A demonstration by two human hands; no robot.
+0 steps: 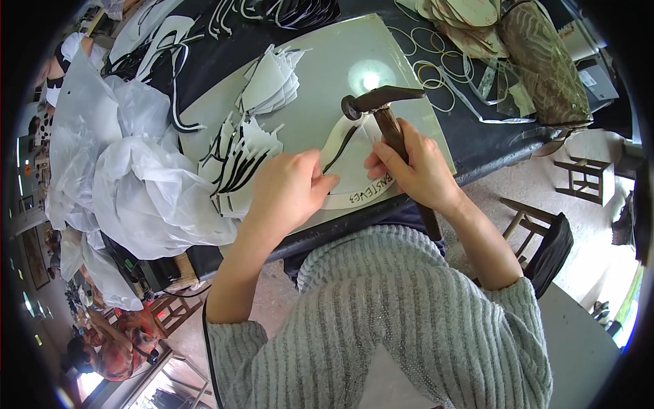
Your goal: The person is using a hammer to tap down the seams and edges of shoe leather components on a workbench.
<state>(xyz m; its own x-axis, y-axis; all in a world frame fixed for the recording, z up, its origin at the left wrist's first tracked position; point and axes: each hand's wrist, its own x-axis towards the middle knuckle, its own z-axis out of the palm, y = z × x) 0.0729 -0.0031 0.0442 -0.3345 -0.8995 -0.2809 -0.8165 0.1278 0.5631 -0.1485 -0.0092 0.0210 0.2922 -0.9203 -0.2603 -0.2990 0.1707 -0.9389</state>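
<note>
A hammer (394, 95) with a dark metal head and wooden handle is gripped in my right hand (426, 167), its head pointing away from me. Some of that hand's fingers reach down towards a white curved cut piece (361, 157) with a black strip (343, 146) along its inner edge. My left hand (291, 185) is closed, thumb and forefinger pinched at the near end of the black strip. The piece lies on a pale board (320, 51). Printed marks run along its near edge.
Stacked white cut pieces (269, 82) and black-edged pieces (238, 153) lie left of my hands. Crumpled clear plastic sheeting (143, 163) covers the table's left. Loose pale cords (436, 65) and a patterned roll (545, 61) are at right. A stool (586, 178) stands beyond.
</note>
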